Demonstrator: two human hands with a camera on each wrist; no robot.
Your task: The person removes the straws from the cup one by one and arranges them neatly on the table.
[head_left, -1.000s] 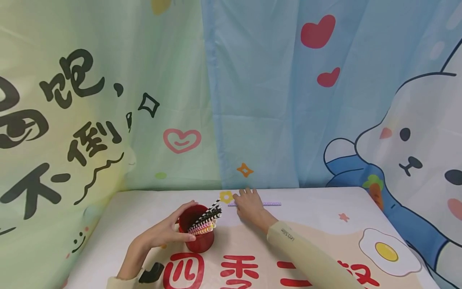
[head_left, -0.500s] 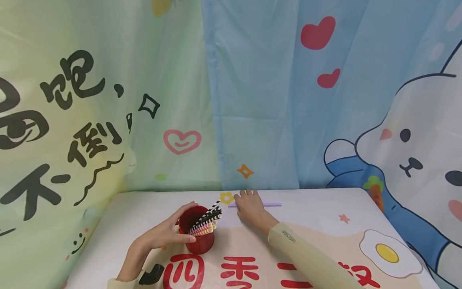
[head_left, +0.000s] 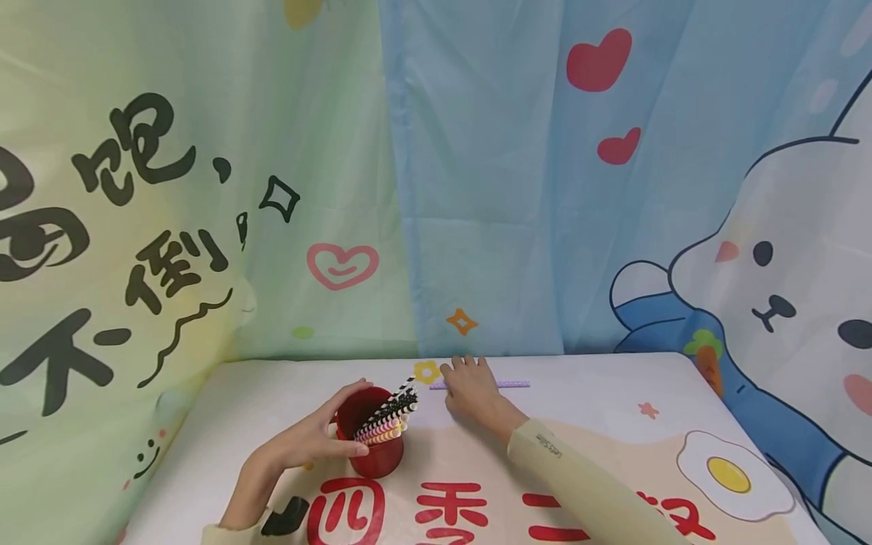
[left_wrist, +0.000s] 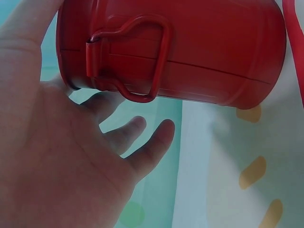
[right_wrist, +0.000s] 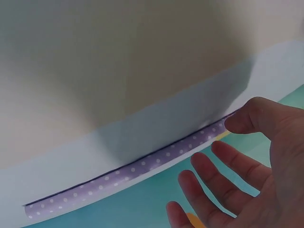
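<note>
Two hands, head view: the left hand [head_left: 313, 437] grips the red cup [head_left: 383, 458] of straws [head_left: 391, 416] at eight o'clock from the right hand [head_left: 470, 386], which lies over the purple straw [head_left: 514, 384], its long axis nine-to-three; the table's [head_left: 593, 378] far edge is close at twelve, room toward three. Left wrist: the cup's base points to three. Right wrist: thumb [right_wrist: 244, 121] overlaps the purple straw's two-o'clock end, fingers [right_wrist: 213, 175] loosely parted, contact uncertain.

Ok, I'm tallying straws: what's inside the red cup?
Straws, some black and white, others pink or yellow, stick out of the red cup. Their lower ends and the cup's inner bottom are hidden.
</note>
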